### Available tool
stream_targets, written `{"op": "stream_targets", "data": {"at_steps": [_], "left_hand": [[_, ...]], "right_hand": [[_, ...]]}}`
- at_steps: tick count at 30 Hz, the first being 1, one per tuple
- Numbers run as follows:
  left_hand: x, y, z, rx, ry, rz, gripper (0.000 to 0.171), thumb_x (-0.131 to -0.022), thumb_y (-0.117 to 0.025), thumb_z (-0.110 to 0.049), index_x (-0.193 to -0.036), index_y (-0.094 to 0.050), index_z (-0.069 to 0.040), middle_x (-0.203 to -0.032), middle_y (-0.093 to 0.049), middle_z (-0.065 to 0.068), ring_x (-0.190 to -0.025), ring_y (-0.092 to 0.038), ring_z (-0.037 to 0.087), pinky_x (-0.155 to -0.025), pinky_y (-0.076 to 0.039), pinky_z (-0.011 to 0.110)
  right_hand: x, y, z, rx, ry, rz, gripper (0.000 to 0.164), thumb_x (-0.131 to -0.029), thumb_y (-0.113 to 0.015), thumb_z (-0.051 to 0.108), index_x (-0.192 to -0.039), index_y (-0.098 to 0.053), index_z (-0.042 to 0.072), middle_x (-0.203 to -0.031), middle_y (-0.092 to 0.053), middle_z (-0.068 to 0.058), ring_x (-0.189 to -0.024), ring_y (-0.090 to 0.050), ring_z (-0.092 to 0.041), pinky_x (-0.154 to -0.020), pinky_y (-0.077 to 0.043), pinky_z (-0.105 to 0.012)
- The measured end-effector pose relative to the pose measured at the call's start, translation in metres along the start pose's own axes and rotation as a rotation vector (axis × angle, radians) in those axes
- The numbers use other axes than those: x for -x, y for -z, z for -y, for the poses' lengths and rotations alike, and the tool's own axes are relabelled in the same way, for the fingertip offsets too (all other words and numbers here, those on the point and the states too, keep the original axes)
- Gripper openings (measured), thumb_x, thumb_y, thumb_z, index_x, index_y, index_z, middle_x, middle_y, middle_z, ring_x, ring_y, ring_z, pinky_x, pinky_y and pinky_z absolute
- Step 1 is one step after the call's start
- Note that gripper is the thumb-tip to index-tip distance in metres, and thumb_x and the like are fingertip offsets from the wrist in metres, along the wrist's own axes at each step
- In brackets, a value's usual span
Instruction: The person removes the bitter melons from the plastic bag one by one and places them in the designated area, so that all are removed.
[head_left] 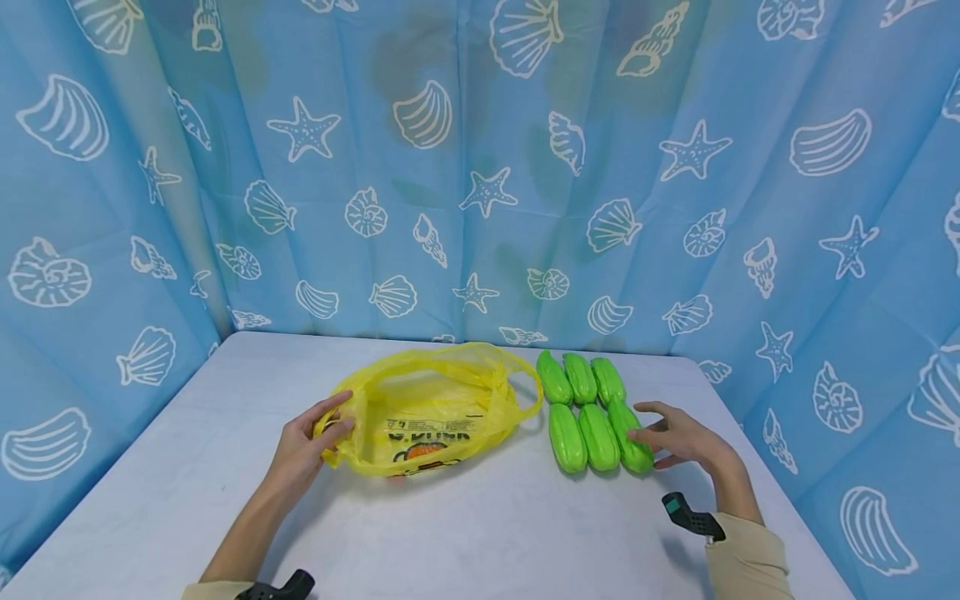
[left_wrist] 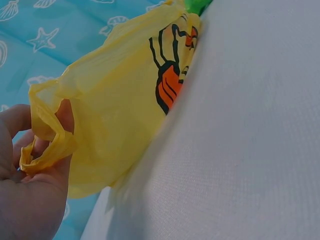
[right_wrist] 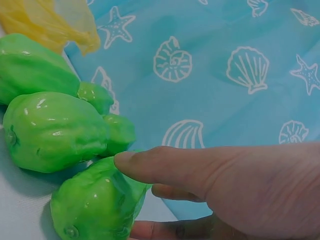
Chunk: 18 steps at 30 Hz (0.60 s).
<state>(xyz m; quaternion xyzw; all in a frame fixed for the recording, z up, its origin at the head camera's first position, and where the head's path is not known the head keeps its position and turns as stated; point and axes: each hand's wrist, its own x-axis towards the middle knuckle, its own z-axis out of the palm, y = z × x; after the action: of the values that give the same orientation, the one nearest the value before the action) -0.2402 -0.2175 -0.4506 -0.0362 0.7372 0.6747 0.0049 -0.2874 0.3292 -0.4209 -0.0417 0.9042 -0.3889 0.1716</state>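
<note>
On the left my left hand (head_left: 303, 446) holds the side of a yellow plastic bag (head_left: 431, 404), thumb and fingers at its handle (left_wrist: 47, 135). The bag lies with its wide mouth gaping, dark lettering and an orange printed figure showing. To its right, glossy green gourd-like vegetables (head_left: 572, 437) lie in two rows. My right hand (head_left: 693, 442) is at the nearest right gourd (right_wrist: 100, 197). Its thumb lies across the top of that gourd, with the other fingers extended along the right side, partly hidden behind it in the right wrist view.
A white cloth covers the table (head_left: 480, 533). Behind it and at both sides hangs a blue curtain (head_left: 480, 242) with white shells and starfish. The bag's right handle (head_left: 532, 387) reaches close to the gourds. Dark wrist cameras (head_left: 690, 517) stick out from the sleeves.
</note>
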Motion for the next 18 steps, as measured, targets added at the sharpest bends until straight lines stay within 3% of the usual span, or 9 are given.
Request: {"op": "stream_targets", "data": {"at_steps": [11, 18], "left_hand": [[-0.0002, -0.0001, 0.0001, 0.005, 0.002, 0.000, 0.061, -0.091, -0.068, -0.038, -0.147, -0.046, -0.025, -0.147, -0.038, 0.003, -0.108, -0.052, 0.011, -0.085, -0.053, 0.013], [0.0015, 0.0007, -0.0023, -0.024, -0.011, -0.028, 0.059, -0.092, -0.067, -0.038, -0.146, -0.046, -0.025, -0.130, -0.044, 0.004, -0.100, -0.054, 0.012, -0.078, -0.053, 0.014]], "right_hand": [[0.0025, 0.0006, 0.0007, -0.005, 0.004, 0.014, 0.077, -0.095, -0.063, 0.036, -0.150, -0.026, -0.003, -0.136, -0.045, -0.039, -0.110, -0.061, -0.039, -0.078, -0.060, -0.044], [0.0056, 0.0031, 0.0042, 0.008, 0.032, 0.000, 0.077, -0.098, -0.059, 0.036, -0.152, -0.021, -0.003, -0.139, -0.042, -0.040, -0.112, -0.061, -0.041, -0.080, -0.060, -0.043]]}}
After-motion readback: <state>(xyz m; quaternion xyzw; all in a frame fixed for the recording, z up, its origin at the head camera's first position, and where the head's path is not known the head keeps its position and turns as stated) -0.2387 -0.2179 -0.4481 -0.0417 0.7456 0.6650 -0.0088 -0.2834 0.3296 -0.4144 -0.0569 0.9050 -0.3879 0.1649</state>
